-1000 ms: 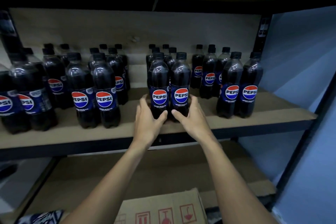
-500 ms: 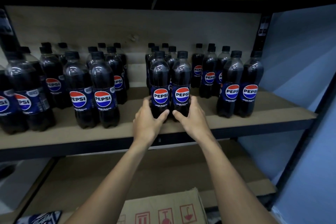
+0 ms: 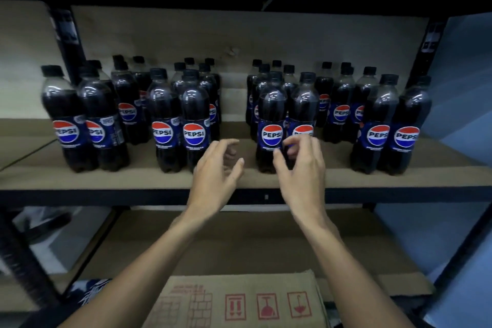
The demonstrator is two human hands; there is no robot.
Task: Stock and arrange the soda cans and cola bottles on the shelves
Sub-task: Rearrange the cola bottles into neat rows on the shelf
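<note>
Cola bottles (image 3: 273, 125) are standing in paired rows on the shelf (image 3: 335, 180). Left hand (image 3: 215, 170) and right hand (image 3: 300, 168) are hovering before them, fingers loose, gripping nothing. The cardboard box (image 3: 239, 301) below is running out of frame.

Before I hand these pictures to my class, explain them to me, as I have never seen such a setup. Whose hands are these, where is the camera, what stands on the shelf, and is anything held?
There is no machine here: a person is stocking a shelf with bare hands. Every picture comes from one wide-angle camera worn on the head. It looks forward and down, so the arms reach in from below. On the wooden shelf dark Pepsi bottles with black caps stand upright in groups. The left hand hovers at the shelf edge with loosely curled fingers and holds nothing. The right hand is in front of the middle front pair, fingers loose, gripping neither bottle as far as the blur shows. A cardboard box lies below.
</note>
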